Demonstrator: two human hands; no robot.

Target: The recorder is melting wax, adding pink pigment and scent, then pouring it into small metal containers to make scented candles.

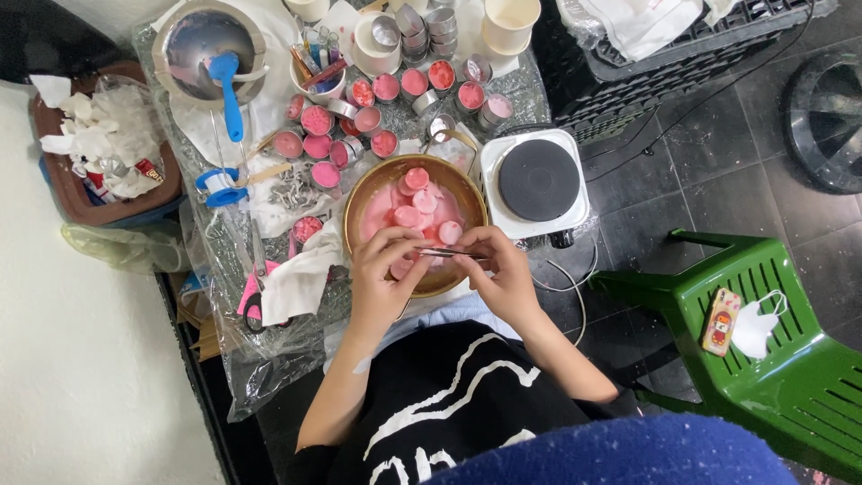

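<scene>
A brass-coloured bowl holds several pink wax discs in pink wax. Both hands hover over the bowl's near rim. My left hand curls around a small pink wax piece and touches one end of a thin metal tool, which looks like tweezers. My right hand pinches the tool's other end. Whether the tool touches the wax piece is hidden by the fingers.
Small tins of pink wax crowd the plastic-covered table behind the bowl. A white hotplate stands at the right, a metal bowl with a blue spatula at the back left. A green plastic chair stands to the right.
</scene>
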